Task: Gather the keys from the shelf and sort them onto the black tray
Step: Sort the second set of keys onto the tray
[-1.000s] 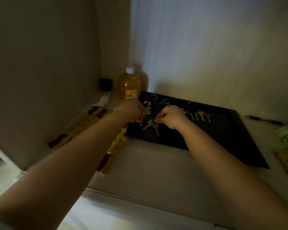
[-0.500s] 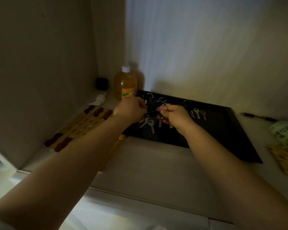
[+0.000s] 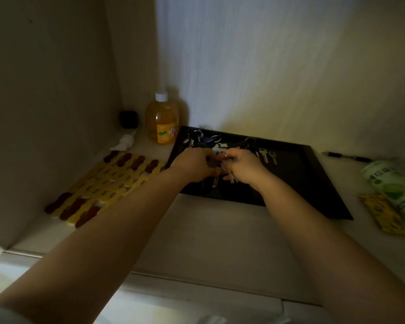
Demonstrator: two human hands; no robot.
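Observation:
A black tray (image 3: 313, 183) lies on the dim shelf against the back wall. Both hands meet over its left half. My left hand (image 3: 193, 168) and my right hand (image 3: 242, 167) are closed on one bunch of keys (image 3: 216, 177), with silver blades hanging below the fingers. Behind the hands, key rings with blue and dark tags (image 3: 205, 140) lie at the tray's back left. Two loose silver keys (image 3: 267, 155) lie side by side just right of my right hand.
An orange liquid bottle (image 3: 161, 122) stands left of the tray, with a black cube (image 3: 128, 119) in the corner. A yellow and dark red mat (image 3: 103, 185) lies at left. At right are a pen (image 3: 347, 156), a green pack (image 3: 393, 183) and a yellow packet (image 3: 381, 213).
The hands have drawn together over the tray's left half, and both now grip the same bunch of keys. The view has shifted slightly.

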